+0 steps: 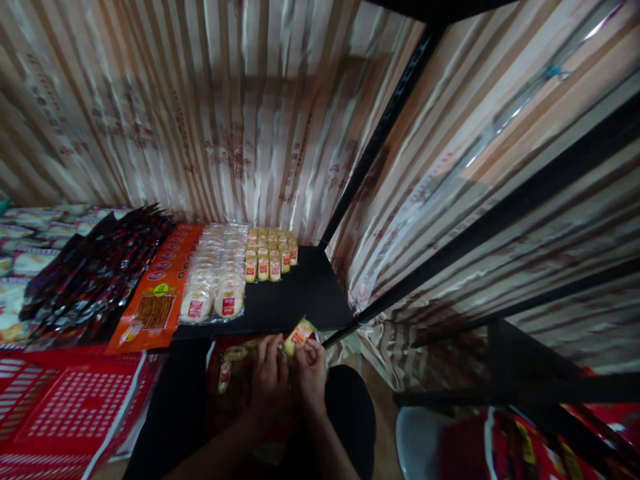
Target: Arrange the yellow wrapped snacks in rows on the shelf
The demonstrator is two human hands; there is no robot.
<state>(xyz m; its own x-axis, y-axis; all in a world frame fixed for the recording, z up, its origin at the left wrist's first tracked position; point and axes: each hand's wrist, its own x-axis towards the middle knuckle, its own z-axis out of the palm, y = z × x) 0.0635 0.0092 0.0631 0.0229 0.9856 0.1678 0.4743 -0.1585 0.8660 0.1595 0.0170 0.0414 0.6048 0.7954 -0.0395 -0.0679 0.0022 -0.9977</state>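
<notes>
My right hand (311,373) grips a small yellow wrapped cake (299,333) between thumb and fingers, its red and white label facing up. Just left of it is my left hand (270,367), fingers curled in at the wrapper's lower end; what they pinch is too dark to make out. Both hands are above a red basket (211,360) between my knees. Another wrapped cake (224,377) lies in that basket, the rest of its contents being dim. Beyond the hands, rows of similar small cakes (263,267) stand on a black shelf (300,293).
Left along the shelf are round wrapped cakes (230,297), an orange snack bag (150,307), dark packets (100,267) and white packs (30,260). A red basket (75,407) stands lower left. Black posts (390,127) and a pale curtain (200,100) enclose the shelf. A white stool (420,440) is lower right.
</notes>
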